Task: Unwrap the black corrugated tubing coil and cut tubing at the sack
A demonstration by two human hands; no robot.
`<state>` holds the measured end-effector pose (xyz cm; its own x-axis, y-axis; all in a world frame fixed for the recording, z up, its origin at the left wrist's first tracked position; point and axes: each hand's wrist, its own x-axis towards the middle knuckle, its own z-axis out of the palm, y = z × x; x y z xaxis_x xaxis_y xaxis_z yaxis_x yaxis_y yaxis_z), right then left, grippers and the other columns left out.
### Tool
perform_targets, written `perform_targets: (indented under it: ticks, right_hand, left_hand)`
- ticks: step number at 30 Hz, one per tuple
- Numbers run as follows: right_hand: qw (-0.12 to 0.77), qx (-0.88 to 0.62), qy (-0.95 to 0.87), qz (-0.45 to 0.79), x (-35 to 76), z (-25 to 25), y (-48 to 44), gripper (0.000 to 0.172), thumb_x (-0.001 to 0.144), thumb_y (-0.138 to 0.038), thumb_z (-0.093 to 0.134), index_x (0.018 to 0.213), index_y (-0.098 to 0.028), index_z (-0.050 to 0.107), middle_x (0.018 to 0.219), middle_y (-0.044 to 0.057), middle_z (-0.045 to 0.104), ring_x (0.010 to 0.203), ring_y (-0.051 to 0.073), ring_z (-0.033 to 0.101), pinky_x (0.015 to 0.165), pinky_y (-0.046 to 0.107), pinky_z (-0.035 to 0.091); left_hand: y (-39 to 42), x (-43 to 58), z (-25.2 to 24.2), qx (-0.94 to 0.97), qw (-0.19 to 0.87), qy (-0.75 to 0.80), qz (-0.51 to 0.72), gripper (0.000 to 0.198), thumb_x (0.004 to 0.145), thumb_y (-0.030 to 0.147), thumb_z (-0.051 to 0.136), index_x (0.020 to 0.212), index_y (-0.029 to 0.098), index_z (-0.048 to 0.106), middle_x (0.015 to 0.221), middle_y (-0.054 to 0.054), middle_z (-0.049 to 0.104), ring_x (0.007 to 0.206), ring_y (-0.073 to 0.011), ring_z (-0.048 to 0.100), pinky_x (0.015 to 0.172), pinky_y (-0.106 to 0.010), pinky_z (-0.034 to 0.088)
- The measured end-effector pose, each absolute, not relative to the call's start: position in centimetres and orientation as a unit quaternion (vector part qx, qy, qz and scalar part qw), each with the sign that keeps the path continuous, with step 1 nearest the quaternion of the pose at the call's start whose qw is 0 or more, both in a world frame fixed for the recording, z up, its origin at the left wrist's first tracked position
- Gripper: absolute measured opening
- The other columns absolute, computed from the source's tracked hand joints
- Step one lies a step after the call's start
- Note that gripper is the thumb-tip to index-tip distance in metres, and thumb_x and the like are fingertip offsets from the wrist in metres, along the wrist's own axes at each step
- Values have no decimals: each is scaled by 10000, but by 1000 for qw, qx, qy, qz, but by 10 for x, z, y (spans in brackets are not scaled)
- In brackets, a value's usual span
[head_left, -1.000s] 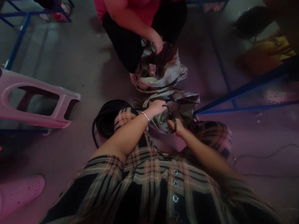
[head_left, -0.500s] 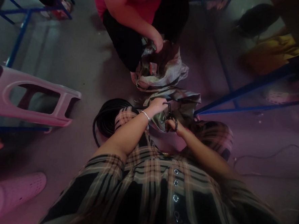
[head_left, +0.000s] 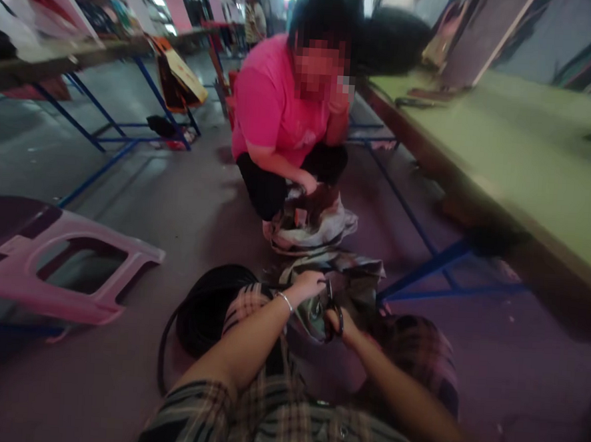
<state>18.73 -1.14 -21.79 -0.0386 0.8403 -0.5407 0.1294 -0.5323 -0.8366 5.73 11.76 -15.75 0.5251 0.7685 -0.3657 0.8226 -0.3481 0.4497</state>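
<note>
Room: a concrete floor [head_left: 177, 194] under long green-topped tables [head_left: 505, 147] on blue metal frames [head_left: 423, 269].

Scissors: black-handled scissors [head_left: 333, 315] stand almost upright in the right hand [head_left: 344, 325], just against a grey-green cloth [head_left: 347, 277].

Fingers: right ones curl narrowly around the handle loops; the left hand [head_left: 307, 285] closes on the cloth, just beside the scissors.

Near: a coil of black cable [head_left: 209, 316] lies beyond the left forearm [head_left: 238, 344].

Far: a co-worker [head_left: 277, 106] in a pink shirt squats, one hand [head_left: 306, 180] on a crumpled sack [head_left: 309, 230]; a pink plastic stool [head_left: 57, 266] lies on its side at left.

Change: the view has tipped up, showing the tables and more room; the hands and scissors stay much as before.
</note>
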Motion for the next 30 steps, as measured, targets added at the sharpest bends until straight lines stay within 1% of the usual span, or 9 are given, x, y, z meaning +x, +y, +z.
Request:
perform_targets:
  ticks: [5,12,14,16,20,24,26,28,30]
  right_hand:
    - [334,-652,-356,580,181,-238,-17,348,724,-497,619,575,-244,431,460,-47,412,399,122,440,417,252,351]
    - [331,-661,-323,591,176,-232,-19,337,686,-439,645,528,-239,425,457,-41,393,392,109,385,409,256,346]
    - [325,-660,-321,597,177,-231,-19,351,687,-431,642,506,-238,411,457,-29,399,392,118,401,409,257,342]
    - [324,-653,-325,603,179,-231,-18,358,703,-444,625,503,-237,412,470,-14,419,405,138,448,410,254,332]
    - [305,-649,-295,631,182,-234,-13,322,750,-465,562,547,-236,460,509,13,482,441,172,533,402,240,306]
    - [277,-642,-293,652,186,-227,-11,283,808,-410,491,591,-232,529,539,26,564,444,156,539,414,235,304]
    - [256,-627,-329,658,189,-221,-13,285,803,-386,516,575,-217,544,546,46,611,459,152,534,423,240,311]
    - [250,-620,-342,660,193,-220,-12,303,793,-399,556,564,-201,549,552,73,636,485,158,550,425,242,327]
    - [254,-610,-336,671,196,-226,-8,306,801,-433,593,623,-185,589,591,80,661,522,164,586,427,232,352]
  left_hand:
    - [115,57,-160,821,283,491,-65,346,952,288,568,1224,277,782,1291,-50,769,1209,-221,701,1011,-308,528]
    - [114,57,-160,821,273,492,-91,347,945,309,570,1215,272,785,1292,-72,765,1238,-241,695,1025,-325,542]
    - [115,57,-161,824,273,490,-81,363,951,307,563,1240,255,776,1313,-82,757,1259,-243,686,1046,-326,532]
    - [117,57,-162,826,272,488,-70,379,958,307,553,1258,227,769,1319,-99,753,1264,-249,683,1061,-327,523]
    - [121,56,-158,826,260,498,-55,369,982,307,526,1229,200,779,1284,-115,761,1245,-250,685,1064,-323,511]
    - [121,54,-146,828,267,491,-39,338,996,298,523,1186,208,788,1255,-101,768,1170,-232,698,1019,-314,515]
    - [120,52,-142,827,262,496,-25,336,1008,299,509,1172,194,784,1224,-105,772,1127,-230,698,985,-320,518]
    - [122,51,-143,830,250,498,-18,337,1019,319,506,1159,184,781,1215,-110,767,1120,-230,686,984,-322,504]
    - [128,51,-149,830,236,505,9,339,1027,339,503,1161,201,782,1237,-104,757,1143,-232,666,998,-326,484]
